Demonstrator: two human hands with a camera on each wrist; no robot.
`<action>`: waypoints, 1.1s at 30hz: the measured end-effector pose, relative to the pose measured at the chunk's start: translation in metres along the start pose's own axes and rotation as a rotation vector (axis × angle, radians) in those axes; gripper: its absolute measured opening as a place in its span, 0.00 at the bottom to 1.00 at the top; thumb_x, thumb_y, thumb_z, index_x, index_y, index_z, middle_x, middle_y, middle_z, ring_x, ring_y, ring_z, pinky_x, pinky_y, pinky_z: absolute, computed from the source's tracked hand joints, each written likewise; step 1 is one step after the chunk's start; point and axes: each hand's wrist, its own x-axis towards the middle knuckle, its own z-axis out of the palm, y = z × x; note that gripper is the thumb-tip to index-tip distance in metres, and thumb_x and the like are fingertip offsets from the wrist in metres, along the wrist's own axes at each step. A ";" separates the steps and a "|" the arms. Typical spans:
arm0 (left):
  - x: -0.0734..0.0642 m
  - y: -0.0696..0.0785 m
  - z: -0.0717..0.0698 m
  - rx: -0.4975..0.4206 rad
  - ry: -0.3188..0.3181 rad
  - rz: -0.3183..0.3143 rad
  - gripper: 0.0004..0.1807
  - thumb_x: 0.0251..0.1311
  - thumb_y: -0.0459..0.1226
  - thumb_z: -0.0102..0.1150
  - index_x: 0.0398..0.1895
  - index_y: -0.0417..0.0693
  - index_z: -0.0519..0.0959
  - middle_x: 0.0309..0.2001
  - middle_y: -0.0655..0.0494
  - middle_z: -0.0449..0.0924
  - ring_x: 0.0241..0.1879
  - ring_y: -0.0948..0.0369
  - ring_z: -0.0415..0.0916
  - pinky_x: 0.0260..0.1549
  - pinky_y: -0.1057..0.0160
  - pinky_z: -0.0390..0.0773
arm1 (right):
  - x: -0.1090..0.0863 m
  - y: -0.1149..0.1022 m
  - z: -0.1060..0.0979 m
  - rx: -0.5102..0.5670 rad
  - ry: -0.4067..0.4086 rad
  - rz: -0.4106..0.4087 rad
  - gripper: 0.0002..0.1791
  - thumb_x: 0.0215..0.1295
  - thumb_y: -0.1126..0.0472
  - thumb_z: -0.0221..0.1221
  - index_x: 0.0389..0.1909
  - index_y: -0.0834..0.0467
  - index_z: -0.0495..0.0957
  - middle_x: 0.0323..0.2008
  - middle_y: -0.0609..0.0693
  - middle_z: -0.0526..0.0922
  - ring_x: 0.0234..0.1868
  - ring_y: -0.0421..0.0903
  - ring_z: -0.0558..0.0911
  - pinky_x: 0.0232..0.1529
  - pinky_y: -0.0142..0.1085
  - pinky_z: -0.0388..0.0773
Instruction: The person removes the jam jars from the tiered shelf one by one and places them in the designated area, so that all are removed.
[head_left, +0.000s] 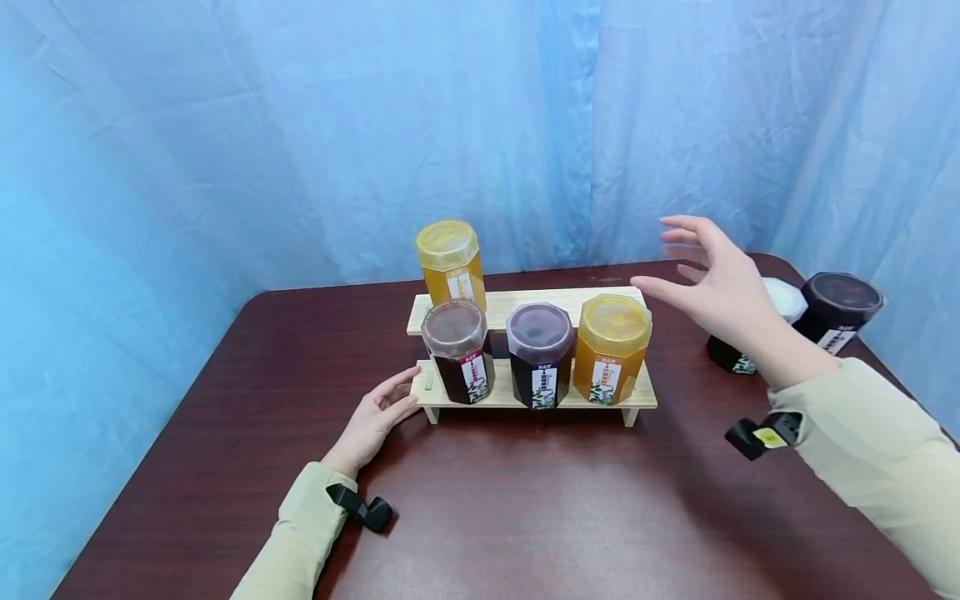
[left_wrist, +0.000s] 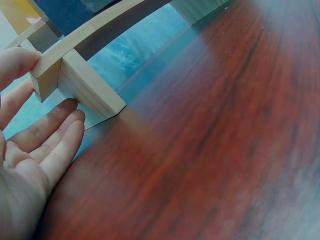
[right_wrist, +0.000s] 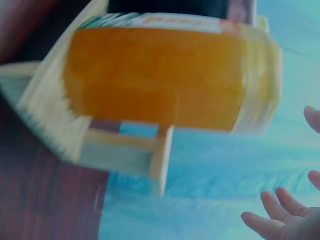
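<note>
A two-step wooden rack (head_left: 517, 398) stands on the table. My left hand (head_left: 378, 417) holds the left end of its lower board between thumb and forefinger; the other fingers (left_wrist: 60, 137) extend beside the rack's leg in the left wrist view. On the lower step stand a dark red jar (head_left: 455, 354), a dark purple jar (head_left: 540, 358) and an amber jar (head_left: 613, 350). Another amber jar (head_left: 450, 258) stands at the upper step's left end. My right hand (head_left: 712, 279) hangs in the air right of the rack, fingers spread and holding nothing.
Partly behind my right forearm, a white-lidded dark jar (head_left: 783, 298) and a dark-lidded jar (head_left: 840, 304) stand on the table's right side. The dark wood-grain table (head_left: 525, 500) ends at pale blue curtains (head_left: 375, 142) behind and at the sides.
</note>
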 end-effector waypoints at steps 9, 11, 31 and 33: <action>-0.002 0.000 -0.002 -0.003 -0.010 0.028 0.31 0.65 0.33 0.54 0.69 0.32 0.58 0.50 0.62 0.75 0.49 0.70 0.74 0.50 0.71 0.76 | 0.015 -0.044 0.018 0.030 -0.086 -0.015 0.51 0.49 0.46 0.71 0.71 0.44 0.52 0.67 0.56 0.61 0.68 0.56 0.64 0.66 0.55 0.61; -0.002 0.001 -0.002 -0.002 -0.004 0.020 0.31 0.65 0.33 0.54 0.69 0.33 0.58 0.53 0.61 0.74 0.49 0.70 0.74 0.50 0.71 0.76 | 0.018 -0.053 0.023 0.031 -0.103 -0.022 0.52 0.48 0.46 0.71 0.71 0.43 0.52 0.68 0.55 0.60 0.68 0.55 0.63 0.65 0.55 0.61; 0.000 0.004 -0.003 0.012 -0.001 0.004 0.31 0.65 0.33 0.53 0.69 0.34 0.58 0.52 0.60 0.73 0.49 0.70 0.74 0.49 0.71 0.76 | 0.056 -0.113 0.078 0.287 -0.256 0.116 0.54 0.50 0.48 0.71 0.72 0.35 0.45 0.71 0.53 0.53 0.69 0.50 0.62 0.63 0.48 0.68; 0.000 0.004 -0.003 0.019 0.001 0.000 0.30 0.65 0.33 0.53 0.69 0.34 0.58 0.55 0.55 0.72 0.49 0.70 0.74 0.49 0.71 0.76 | 0.056 -0.116 0.087 0.292 -0.262 0.114 0.54 0.49 0.49 0.71 0.72 0.35 0.46 0.71 0.54 0.54 0.68 0.51 0.63 0.62 0.48 0.68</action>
